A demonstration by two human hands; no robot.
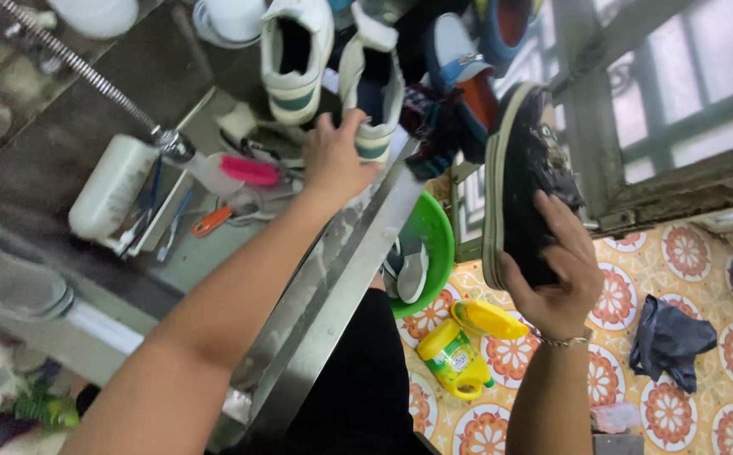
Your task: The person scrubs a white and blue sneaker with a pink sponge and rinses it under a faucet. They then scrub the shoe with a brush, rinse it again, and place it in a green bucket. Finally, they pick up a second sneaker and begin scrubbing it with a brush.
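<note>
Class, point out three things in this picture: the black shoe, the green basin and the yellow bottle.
black shoe [525, 181]: head view, on its dark upper.
green basin [434, 232]: head view, on its inner wall.
yellow bottle [452, 361]: head view, on its body.

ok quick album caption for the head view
Left hand grips a white sneaker while right hand holds a black shoe.

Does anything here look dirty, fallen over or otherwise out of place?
Yes. The black shoe in the right hand looks soiled with pale smears on its upper. On the tiled floor, a yellow bottle lies on its side.
</note>
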